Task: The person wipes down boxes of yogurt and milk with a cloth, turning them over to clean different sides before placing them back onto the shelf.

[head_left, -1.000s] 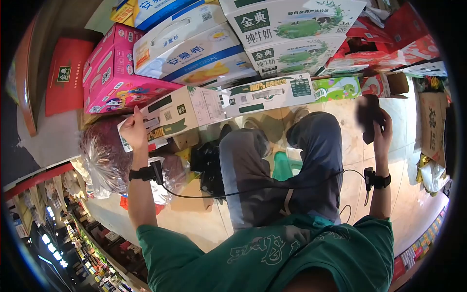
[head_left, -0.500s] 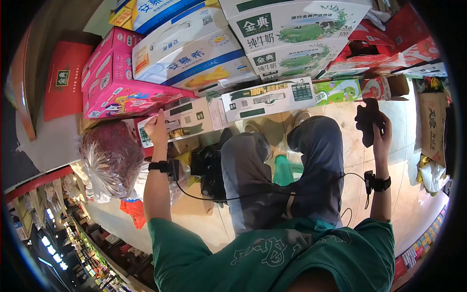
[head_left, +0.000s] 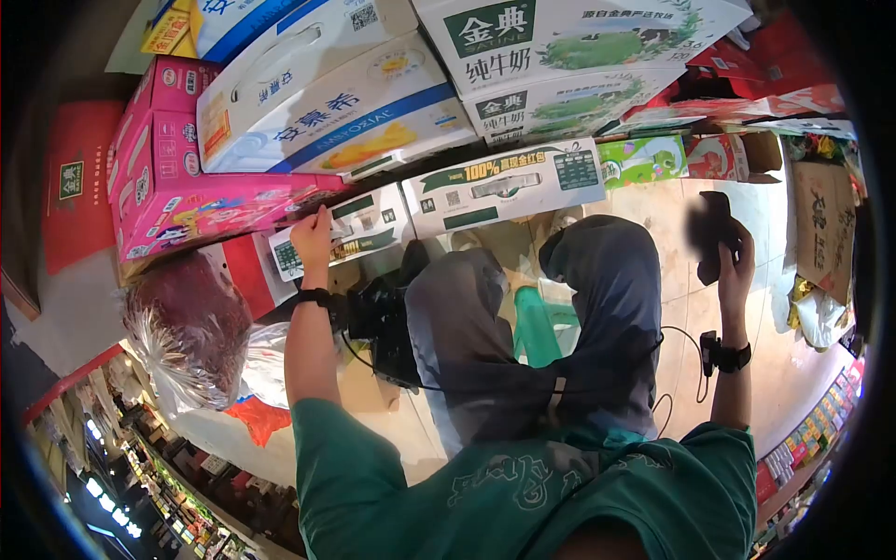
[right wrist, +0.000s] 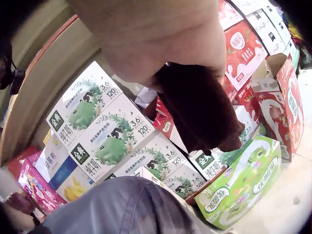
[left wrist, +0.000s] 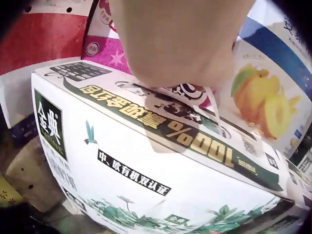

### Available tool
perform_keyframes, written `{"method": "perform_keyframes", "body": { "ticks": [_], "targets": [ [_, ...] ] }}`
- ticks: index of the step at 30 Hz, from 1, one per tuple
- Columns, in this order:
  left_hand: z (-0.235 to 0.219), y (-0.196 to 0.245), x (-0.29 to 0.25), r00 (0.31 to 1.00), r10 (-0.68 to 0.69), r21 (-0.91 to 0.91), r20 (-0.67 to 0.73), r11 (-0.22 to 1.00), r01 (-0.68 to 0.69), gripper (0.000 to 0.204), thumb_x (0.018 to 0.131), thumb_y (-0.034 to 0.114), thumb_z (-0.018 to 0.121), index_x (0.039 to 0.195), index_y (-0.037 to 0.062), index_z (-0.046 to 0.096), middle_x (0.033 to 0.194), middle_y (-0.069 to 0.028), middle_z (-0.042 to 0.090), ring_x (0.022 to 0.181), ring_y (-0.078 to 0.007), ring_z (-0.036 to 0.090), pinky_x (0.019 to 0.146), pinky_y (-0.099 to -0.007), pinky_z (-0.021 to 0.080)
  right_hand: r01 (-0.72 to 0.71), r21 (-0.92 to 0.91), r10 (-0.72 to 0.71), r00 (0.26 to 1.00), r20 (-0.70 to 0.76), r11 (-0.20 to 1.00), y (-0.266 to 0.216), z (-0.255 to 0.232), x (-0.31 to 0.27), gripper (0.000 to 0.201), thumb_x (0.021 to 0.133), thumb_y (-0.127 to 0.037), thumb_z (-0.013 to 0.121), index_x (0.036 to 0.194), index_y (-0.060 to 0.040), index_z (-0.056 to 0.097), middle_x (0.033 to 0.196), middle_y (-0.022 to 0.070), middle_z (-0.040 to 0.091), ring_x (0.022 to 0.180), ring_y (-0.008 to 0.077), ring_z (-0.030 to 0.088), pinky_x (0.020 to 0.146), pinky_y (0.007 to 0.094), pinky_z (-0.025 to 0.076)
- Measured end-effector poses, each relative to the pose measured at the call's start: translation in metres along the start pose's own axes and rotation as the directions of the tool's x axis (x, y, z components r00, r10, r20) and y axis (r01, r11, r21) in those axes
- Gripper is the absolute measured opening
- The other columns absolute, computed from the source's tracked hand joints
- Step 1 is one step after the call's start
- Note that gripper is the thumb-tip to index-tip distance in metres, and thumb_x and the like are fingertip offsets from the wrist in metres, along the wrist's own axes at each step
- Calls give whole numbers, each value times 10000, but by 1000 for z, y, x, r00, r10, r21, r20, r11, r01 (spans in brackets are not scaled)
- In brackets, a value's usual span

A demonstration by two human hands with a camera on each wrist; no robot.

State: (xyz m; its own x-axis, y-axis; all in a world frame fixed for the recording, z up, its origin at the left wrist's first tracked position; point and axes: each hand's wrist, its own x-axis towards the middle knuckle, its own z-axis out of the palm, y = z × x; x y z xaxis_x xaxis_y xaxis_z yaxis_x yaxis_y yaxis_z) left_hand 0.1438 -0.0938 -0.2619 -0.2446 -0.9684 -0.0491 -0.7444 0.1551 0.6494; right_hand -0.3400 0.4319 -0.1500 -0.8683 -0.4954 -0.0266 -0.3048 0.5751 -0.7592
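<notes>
The tiled floor (head_left: 686, 280) spreads under a person in grey trousers (head_left: 602, 299). Beyond the knees rises the stack of white-and-green milk cartons (head_left: 597, 47), the biggest printed faces here. To its left stand white-and-blue cartons (head_left: 322, 112) showing yellow fruit, then pink cartons (head_left: 168, 187) with cartoon figures.

Lower down, in front of these stacks, a long white carton (head_left: 504, 191) bears gold "100%" lettering, with the held carton (head_left: 359, 229) just beside its left end. The lettering on the held carton's top reads upside down in the head view (the left wrist view shows a small bird and flowers printed on its side). To the right of the long white carton come a green-and-white carton (head_left: 644, 161) and a red-and-white carton (head_left: 719, 159), the latter with an open flap.

A clear bag (head_left: 191, 308) with dark red contents sits below the pink cartons, and a green stool (head_left: 537, 327) shows between the knees.

The left hand (head_left: 313, 245) grips the held carton at the handle on its top; its fingertips are hidden in the wrist view. Well apart on the right, the right hand (head_left: 737, 266) holds a dark object (head_left: 714, 233) between thumb and fingers, over the floor in the head view; what it is, I cannot tell.
</notes>
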Motion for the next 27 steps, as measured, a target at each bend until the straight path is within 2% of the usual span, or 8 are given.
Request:
{"method": "perform_keyframes", "body": {
  "ticks": [5, 8, 9, 13, 16, 20, 23, 27],
  "targets": [
    [-4, -14, -15, 998, 46, 15, 37, 999, -46, 348, 871, 269, 650, 710, -39, 632, 592, -142, 572, 518, -229, 535, 540, -354, 403, -37, 50, 36, 999, 14, 998, -12, 26, 5, 399, 860, 1, 556, 1256, -9, 507, 1155, 110, 574, 1067, 185, 554, 887, 304, 461],
    [-16, 20, -30, 982, 181, 113, 54, 976, -186, 298, 863, 249, 653, 763, -32, 646, 605, -119, 599, 520, -234, 543, 570, -341, 441, 16, 45, -16, 1000, 14, 999, -18, 29, 7, 391, 862, 0, 562, 1249, -12, 510, 1156, 104, 574, 1041, 186, 566, 881, 306, 466],
    [-20, 21, -29, 988, 41, 59, 152, 997, -50, 230, 848, 210, 659, 823, -19, 646, 674, -109, 616, 601, -239, 572, 632, -332, 464, 10, 56, -11, 1000, 16, 998, -19, 28, 7, 389, 863, -2, 561, 1248, -15, 514, 1168, 105, 565, 1054, 192, 563, 876, 312, 471],
    [-30, 47, -31, 949, 289, 82, 128, 950, -301, 150, 816, 156, 677, 881, 27, 636, 877, -124, 601, 875, -262, 578, 778, -350, 448, 14, 90, -13, 1000, -12, 996, -16, 17, 7, 376, 868, -10, 555, 1242, -22, 521, 1183, 113, 556, 1064, 209, 565, 861, 318, 479],
    [-22, 84, -39, 924, 333, 33, 186, 938, -345, 179, 799, 145, 697, 924, 34, 633, 911, -125, 610, 905, -279, 580, 806, -362, 449, -37, 92, 42, 998, -51, 995, -13, 4, 0, 359, 878, -12, 546, 1235, -16, 517, 1167, 120, 570, 1035, 206, 575, 861, 309, 475],
    [3, 133, -52, 782, 518, 84, 347, 813, -576, 380, 729, 197, 767, 1036, 44, 605, 1027, -136, 610, 992, -335, 576, 883, -408, 447, -20, 175, 44, 990, -132, 984, 4, -12, -3, 337, 890, -18, 542, 1226, 0, 512, 1130, 119, 591, 993, 186, 579, 866, 293, 465],
    [32, 138, -53, 661, 540, 110, 521, 726, -679, 730, 649, 354, 800, 1275, 87, 538, 1305, -184, 525, 1202, -378, 487, 1004, -455, 398, -53, 180, 83, 983, -162, 982, 8, -25, -7, 324, 894, -24, 549, 1214, 11, 514, 1087, 98, 599, 979, 159, 567, 869, 281, 455],
    [57, 183, -70, 590, 320, 204, 741, 730, -652, 1019, 566, 344, 852, 1428, 99, 368, 1457, -239, 337, 1294, -405, 399, 1057, -456, 368, -23, 206, 64, 979, -195, 978, 17, -36, -9, 333, 882, -25, 550, 1211, 12, 512, 1097, 110, 589, 997, 174, 567, 883, 292, 452]
  ]
}}
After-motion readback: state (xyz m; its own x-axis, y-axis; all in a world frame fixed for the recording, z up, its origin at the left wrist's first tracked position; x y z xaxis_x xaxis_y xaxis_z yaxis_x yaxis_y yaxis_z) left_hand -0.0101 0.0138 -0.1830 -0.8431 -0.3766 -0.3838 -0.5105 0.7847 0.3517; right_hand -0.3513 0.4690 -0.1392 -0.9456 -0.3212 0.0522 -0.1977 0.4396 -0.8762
